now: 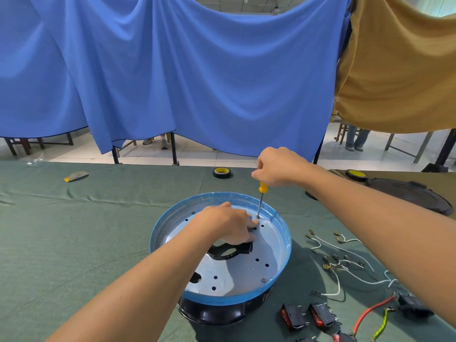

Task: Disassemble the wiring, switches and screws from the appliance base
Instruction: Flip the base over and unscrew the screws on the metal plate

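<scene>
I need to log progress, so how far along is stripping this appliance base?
Done: white wires and two switches lie on the cloth. In hand: right hand holds a yellow screwdriver on a far-rim screw, left hand rests on the base. Left: at least the near-rim screw.

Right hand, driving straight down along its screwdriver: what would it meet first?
Likely the screw under the tip of the screwdriver, at the far side of the metal plate in the appliance base, close beside the left hand. Whether the tip is seated is unclear.

Switches [293,315], wires [338,282] right of base [271,245]; tape [221,172] behind; lid [409,193], seemingly, far right.
</scene>
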Tool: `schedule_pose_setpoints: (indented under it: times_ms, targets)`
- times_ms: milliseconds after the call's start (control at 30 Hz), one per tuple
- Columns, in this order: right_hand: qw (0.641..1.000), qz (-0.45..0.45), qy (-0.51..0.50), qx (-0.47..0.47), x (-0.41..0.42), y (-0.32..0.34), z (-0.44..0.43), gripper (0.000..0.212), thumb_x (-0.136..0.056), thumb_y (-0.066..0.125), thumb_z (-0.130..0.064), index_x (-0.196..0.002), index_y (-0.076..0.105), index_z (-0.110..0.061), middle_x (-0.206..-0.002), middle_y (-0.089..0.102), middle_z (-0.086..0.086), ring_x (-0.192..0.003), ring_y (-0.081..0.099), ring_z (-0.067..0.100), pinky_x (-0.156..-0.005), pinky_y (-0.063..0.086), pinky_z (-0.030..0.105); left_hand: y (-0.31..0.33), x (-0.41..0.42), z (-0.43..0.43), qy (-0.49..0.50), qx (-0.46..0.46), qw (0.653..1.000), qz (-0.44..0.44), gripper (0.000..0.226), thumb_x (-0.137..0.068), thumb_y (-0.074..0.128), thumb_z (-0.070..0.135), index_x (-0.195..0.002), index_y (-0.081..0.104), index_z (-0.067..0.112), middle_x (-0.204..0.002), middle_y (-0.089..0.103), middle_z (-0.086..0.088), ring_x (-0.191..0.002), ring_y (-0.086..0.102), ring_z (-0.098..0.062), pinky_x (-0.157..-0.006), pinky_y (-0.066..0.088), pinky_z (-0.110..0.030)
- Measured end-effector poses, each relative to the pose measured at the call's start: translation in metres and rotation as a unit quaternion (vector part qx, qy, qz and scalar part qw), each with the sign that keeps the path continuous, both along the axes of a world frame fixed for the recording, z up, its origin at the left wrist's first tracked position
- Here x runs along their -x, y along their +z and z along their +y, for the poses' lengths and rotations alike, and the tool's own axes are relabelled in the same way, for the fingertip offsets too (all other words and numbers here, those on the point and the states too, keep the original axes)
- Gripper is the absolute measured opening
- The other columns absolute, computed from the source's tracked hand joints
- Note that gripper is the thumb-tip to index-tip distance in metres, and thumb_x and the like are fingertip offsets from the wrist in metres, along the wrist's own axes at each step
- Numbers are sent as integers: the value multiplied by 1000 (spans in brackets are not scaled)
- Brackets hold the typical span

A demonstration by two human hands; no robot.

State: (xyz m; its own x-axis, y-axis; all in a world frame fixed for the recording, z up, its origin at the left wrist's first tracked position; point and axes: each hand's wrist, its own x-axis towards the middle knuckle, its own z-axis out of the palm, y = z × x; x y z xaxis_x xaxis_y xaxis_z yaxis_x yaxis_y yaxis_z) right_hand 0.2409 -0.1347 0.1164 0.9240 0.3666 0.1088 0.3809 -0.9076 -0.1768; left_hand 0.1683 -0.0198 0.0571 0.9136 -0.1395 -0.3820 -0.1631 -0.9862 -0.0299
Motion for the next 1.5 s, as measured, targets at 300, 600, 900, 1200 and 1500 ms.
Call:
schedule_pose_setpoints:
  times_ms: [300, 600, 900, 1200, 1500]
  targets:
    - [1000, -6, -18, -1, -4, -2, -2, 31, -88, 55, -39, -68, 49, -15, -71, 52, 3, -70, 50, 25, -56, 38, 30, -1, -1, 1, 2, 3, 1000, -2, 50, -103, 30, 48, -152, 19, 44, -158, 19, 19, -144, 11, -22, -111, 25, -50]
    - [1000, -2, -10, 9, -4, 0, -1, 37, -86, 56, -46, -67, 48, -16, -67, 49, 2, -68, 50, 24, -54, 36, 29, -2, -1, 1, 1, 1, 1000, -2, 51, -103, 30, 48, -152, 19, 43, -159, 20, 18, -144, 11, -23, -110, 24, -51]
    - [1000, -3, -10, 8, -6, -1, -2, 27, -82, 55, -38, -68, 48, -16, -69, 49, 2, -64, 46, 22, -54, 34, 29, -2, 0, 1, 2, 5, 1000, -5, 51, -103, 31, 48, -152, 20, 43, -158, 21, 18, -144, 12, -22, -110, 25, -51]
    - [1000, 10, -7, -16, -8, -1, -1, 19, -80, 56, -32, -86, 60, -15, -83, 58, 4, -83, 57, 25, -65, 47, 35, -3, -2, 2, 5, 8, 1000, 0, 50, -103, 30, 47, -152, 19, 43, -158, 20, 19, -144, 10, -23, -110, 25, -52]
    - [997, 54, 33, -46, -6, -1, -1, 35, -84, 52, -17, -108, 63, 6, -104, 64, 28, -73, 39, 22, -62, 33, 31, -2, -1, 2, 6, 6, 1000, 0, 51, -103, 31, 47, -152, 19, 43, -158, 20, 18, -145, 10, -23, -111, 25, -52]
